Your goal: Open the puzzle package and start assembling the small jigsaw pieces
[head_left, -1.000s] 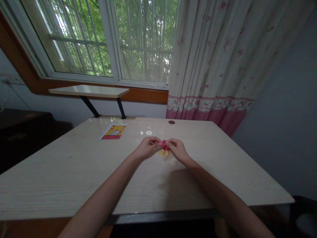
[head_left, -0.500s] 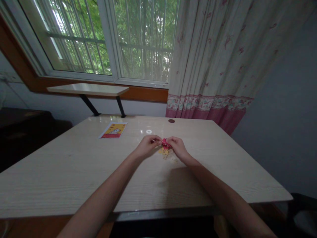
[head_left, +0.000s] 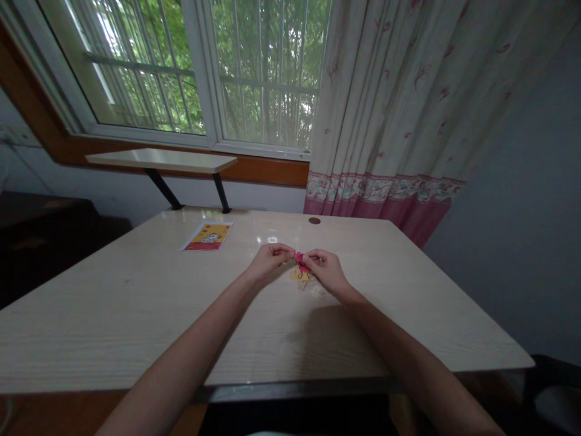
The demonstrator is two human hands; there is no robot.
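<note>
Head: pink piece (head_left: 299, 259), long axis unclear

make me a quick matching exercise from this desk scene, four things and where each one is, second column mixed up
1. pink bits
2. printed picture
3. brown disc
4. small shelf

a. near the far edge of the table, in front of the curtain
b. raised on black supports
c. at the fingertips of the left hand and right hand
d. flat on the table, left of the hands

Pairs: 1-c, 2-d, 3-a, 4-b
</note>
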